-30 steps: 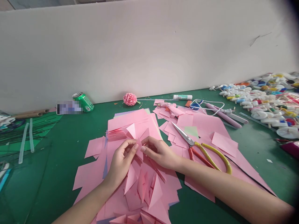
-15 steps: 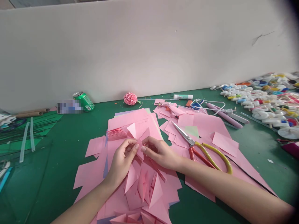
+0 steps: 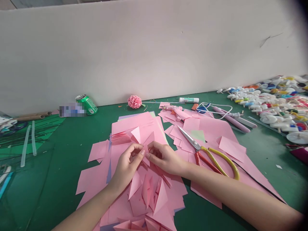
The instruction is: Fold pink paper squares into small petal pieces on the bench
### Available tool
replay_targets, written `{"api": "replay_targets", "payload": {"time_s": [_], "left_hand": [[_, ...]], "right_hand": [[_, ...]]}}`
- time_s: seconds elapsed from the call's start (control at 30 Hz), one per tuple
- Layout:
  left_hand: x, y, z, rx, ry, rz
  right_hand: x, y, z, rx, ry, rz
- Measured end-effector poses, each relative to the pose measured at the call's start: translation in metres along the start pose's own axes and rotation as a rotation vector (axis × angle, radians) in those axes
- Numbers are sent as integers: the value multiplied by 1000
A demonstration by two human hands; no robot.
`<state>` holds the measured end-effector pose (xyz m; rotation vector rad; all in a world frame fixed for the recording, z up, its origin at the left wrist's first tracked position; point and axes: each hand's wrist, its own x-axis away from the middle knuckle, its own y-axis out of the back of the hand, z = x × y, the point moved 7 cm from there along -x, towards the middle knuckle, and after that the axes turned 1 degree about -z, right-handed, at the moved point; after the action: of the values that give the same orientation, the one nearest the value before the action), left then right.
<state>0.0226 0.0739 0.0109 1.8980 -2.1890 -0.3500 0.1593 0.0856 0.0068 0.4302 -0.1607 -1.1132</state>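
Observation:
Between my two hands is a small folded piece of pink paper point(image 3: 146, 154). My left hand point(image 3: 131, 160) pinches its left side with thumb and forefinger. On the other side my right hand point(image 3: 163, 157) grips it, thumb toward me and fingers curled behind. Both hands hover over a spread of pink paper sheets point(image 3: 117, 189). Several folded pink paper pieces point(image 3: 160, 197) lie just below my hands. Behind them rests a stack of pink paper squares point(image 3: 120, 138). Fingers partly cover the held piece, so its exact fold is hidden.
Scissors point(image 3: 199, 147) with yellow and red handles lie on pink paper at right. A pink paper ball point(image 3: 134, 101), a green can point(image 3: 89, 104) and a glue stick point(image 3: 189, 100) are by the back wall. Plastic pieces point(image 3: 271, 102) are heaped at far right.
My fingertips have shifted very slightly on the folded pink paper, the left thumb moving a little right. Nothing else has visibly moved on the table.

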Motion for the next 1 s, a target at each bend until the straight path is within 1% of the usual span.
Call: {"api": "replay_targets", "payload": {"time_s": [0.1,0.47,0.6,0.73,0.9,1.0], "left_hand": [[1,-2,0,19,7,29],[-1,-4,0,73,-19,36],[-1,-2,-2,46,10,14],[-1,3,-2,0,1,-33],[-1,7,5,4,44,-68],[-1,8,8,13,70,-69]], "right_hand": [[0,0,-1,2,-11,-7],[-1,-3,-7,-40,20,-17],[-1,0,-5,-72,13,-32],[0,1,-2,-112,-2,0],[0,4,-1,-68,-12,-27],[-1,4,-2,-63,-11,-39]]}}
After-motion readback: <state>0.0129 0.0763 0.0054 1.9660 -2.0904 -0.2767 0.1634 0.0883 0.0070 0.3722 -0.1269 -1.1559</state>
